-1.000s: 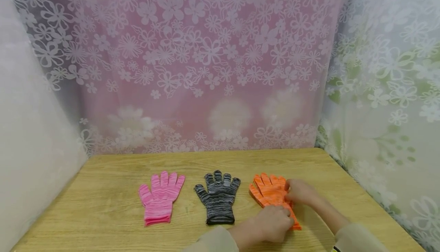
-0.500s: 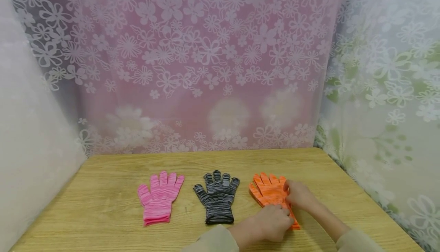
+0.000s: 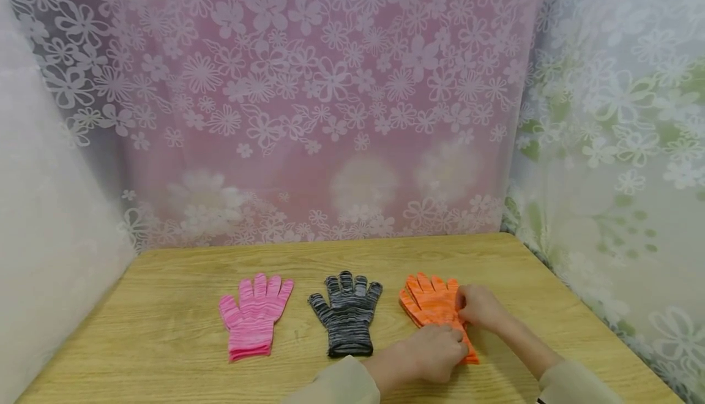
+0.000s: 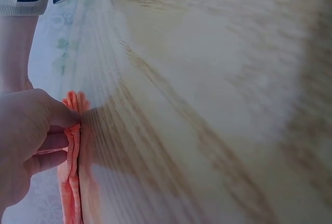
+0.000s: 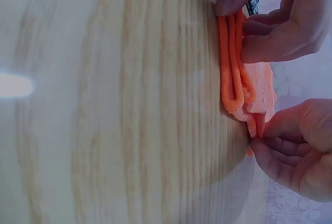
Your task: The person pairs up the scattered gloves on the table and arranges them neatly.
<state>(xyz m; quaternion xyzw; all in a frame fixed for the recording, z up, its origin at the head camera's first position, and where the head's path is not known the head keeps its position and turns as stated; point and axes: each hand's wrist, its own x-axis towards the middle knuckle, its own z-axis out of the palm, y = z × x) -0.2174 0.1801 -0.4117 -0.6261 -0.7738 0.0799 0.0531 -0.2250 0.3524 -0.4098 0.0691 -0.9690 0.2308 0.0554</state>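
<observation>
On the right of the table lies an orange knit glove (image 3: 432, 300), fingers pointing away, with doubled edges along its left side. My left hand (image 3: 437, 352) is at its wrist end; the thumb and fingers pinch the layered cuff (image 5: 232, 63) in the right wrist view. With thumb and fingertips, my right hand (image 5: 306, 149) pinches the glove's right edge, below the finger part. The left wrist view shows my left hand (image 4: 26, 136) beside the upright orange folds (image 4: 72, 172). Part of the cuff is hidden behind my left hand in the head view.
To the left, a black-and-grey knit glove (image 3: 349, 318) lies flat in the middle, and a pink knit glove (image 3: 254, 318) beyond it. All rest on a wooden table (image 3: 165, 306). Flower-patterned curtains (image 3: 330, 98) enclose the back and sides.
Both hands keep their hold on the orange glove with hardly any movement. The whole head view has shifted slightly, moving the gloves a little left and up in it.
</observation>
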